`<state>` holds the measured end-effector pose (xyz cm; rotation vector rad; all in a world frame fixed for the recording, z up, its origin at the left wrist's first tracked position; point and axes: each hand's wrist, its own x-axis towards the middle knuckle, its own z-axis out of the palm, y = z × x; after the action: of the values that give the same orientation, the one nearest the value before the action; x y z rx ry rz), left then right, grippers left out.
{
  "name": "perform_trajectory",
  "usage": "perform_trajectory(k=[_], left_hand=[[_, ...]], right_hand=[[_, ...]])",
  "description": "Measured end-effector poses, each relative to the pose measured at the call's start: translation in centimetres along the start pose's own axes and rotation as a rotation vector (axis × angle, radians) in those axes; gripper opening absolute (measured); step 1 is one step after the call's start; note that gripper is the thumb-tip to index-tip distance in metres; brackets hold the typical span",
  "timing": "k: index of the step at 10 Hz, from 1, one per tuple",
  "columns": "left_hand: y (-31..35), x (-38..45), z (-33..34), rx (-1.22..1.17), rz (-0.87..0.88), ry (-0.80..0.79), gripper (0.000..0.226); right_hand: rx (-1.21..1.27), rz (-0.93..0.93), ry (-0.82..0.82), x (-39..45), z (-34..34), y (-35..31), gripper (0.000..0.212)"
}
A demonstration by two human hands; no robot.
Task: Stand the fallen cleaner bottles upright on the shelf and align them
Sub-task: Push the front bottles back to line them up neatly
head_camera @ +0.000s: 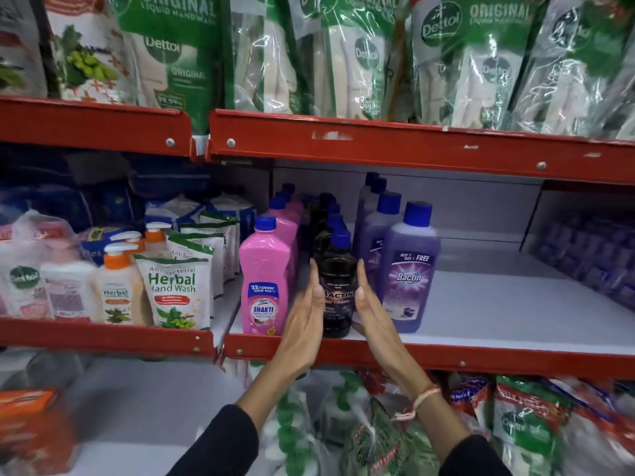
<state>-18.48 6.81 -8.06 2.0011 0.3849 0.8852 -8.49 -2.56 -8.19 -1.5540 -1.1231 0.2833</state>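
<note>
Both hands are up at the middle shelf [481, 314] — the left hand [304, 324] and the right hand [372, 314] stand flat, palms facing each other, on either side of the black bottle [338, 286]. Fingers on each hand are straight and pressed together, thumbs tucked low; the palms look to be touching the bottle's sides, a sandwich rather than a wrapped grip. The black bottle stands upright at the front edge of the shelf, blue cap on top, first in a row of dark bottles running back. Just beside it on the left stands a pink bottle [264, 280], upright, heading its own row. On the right, a purple bottle [410, 269] — upright too, with more purple ones behind. A thread bracelet [417, 401] circles the right wrist. Green pouches [343, 56] crowd the shelf above.
</note>
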Motion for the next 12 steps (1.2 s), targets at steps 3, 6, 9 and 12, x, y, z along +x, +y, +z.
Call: perform_trajectory(k=[3, 6, 9, 12], left_hand=[[0.6, -1.9, -1.0, 0.024, -0.030, 0.046, 0.084], [0.4, -2.9, -0.9, 0.188, 0.124, 0.239, 0.069], [4.1, -0.5, 5.7, 0.156, 0.418, 0.130, 0.045], [3.0, 1.8, 9.5, 0.049, -0.054, -0.149, 0.059]], right_hand=[[-0.103, -0.028, -0.054, -1.4, -0.6, -0.6, 0.054], [-0.133, -0.102, 0.026, -2.0, -1.4, -0.2, 0.053], [-0.135, -0.223, 0.695, -1.7, -8.2, 1.6, 0.051], [-0.052, 0.051, 0.092, -1.0, -10.2, 2.9, 0.060]])
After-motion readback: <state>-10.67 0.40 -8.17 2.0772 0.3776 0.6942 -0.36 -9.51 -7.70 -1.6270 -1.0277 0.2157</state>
